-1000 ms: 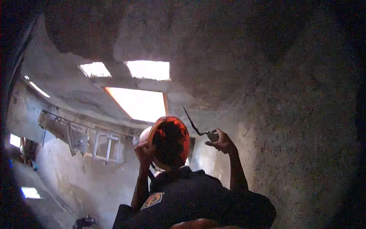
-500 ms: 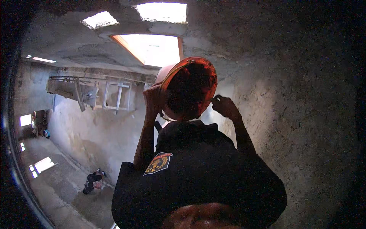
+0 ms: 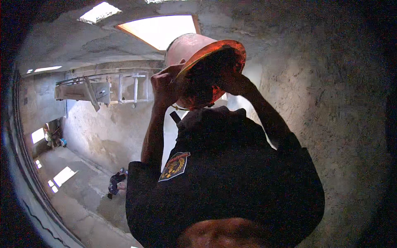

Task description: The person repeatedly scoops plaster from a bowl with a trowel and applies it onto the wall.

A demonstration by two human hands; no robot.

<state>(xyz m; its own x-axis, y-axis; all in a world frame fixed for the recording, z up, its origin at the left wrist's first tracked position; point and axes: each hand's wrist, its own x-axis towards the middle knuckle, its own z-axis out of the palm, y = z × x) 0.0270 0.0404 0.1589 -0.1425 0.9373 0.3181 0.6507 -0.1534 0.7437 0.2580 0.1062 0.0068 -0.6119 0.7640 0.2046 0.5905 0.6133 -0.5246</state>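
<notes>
A reddish-orange bucket [image 3: 192,49] is held up tilted, with its wide mouth toward me and its inside in deep shadow. My left hand [image 3: 166,84] grips the bucket's rim and wall on the left side, thumb outside. Over the right part of the rim, my right hand [image 3: 236,84] reaches into the bucket's mouth; the fingers are lost in the dark there, so whether they hold anything does not show. A thin handle wire [image 3: 180,108] hangs below the bucket on the left.
To the left, a wooden platform with planks [image 3: 82,91] and a ladder-like frame [image 3: 134,87] stand by the wall. Another person [image 3: 117,183] bends low over the floor. Rough plastered wall [image 3: 331,124] rises on the right. A bright opening [image 3: 163,31] lies behind the bucket.
The bucket has moved up in view and tipped further to the right, with my left hand still on it. My right hand has gone from beside the rim into the bucket's mouth.
</notes>
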